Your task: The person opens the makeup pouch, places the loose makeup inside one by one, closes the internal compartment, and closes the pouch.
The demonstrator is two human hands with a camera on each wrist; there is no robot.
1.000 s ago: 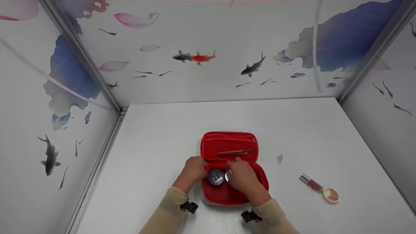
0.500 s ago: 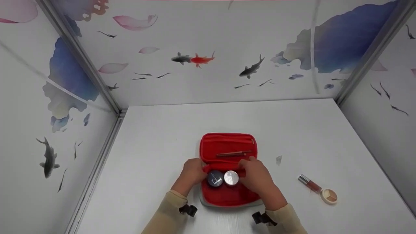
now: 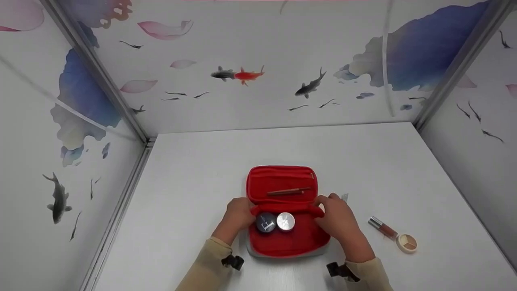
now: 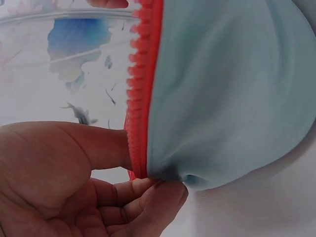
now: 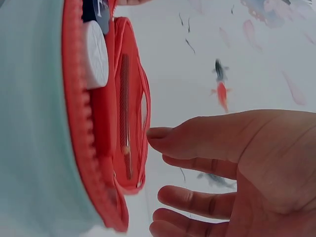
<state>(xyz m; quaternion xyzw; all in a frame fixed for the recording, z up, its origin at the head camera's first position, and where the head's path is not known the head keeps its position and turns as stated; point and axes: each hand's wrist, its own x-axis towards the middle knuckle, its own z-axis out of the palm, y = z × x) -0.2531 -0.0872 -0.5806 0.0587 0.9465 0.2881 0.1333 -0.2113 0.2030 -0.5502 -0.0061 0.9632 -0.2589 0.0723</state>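
Note:
An unzipped cosmetic bag (image 3: 282, 244), red inside and pale blue-green outside, lies with its lid folded back. Two round containers, a dark lettered one (image 3: 265, 222) and a white one (image 3: 285, 222), sit side by side in its base. Thin makeup brushes (image 3: 287, 191) lie in the lid. At the bag's left edge my left hand (image 3: 239, 214) pinches the zipped rim; the left wrist view shows thumb and fingers on either side of the red zipper (image 4: 140, 98). My right hand (image 3: 339, 220) is by the right edge, fingers spread and holding nothing in the right wrist view.
To the right on the white table (image 3: 194, 173) lie a lip gloss tube (image 3: 382, 228) and a round three-colour compact (image 3: 407, 243), close together. A small clear piece (image 3: 344, 197) lies behind my right hand. Printed wall panels (image 3: 282, 48) enclose the back and sides.
My right hand has let go of the white container beside the dark one, then moved right to the bag's edge. My left hand has stayed at the left rim.

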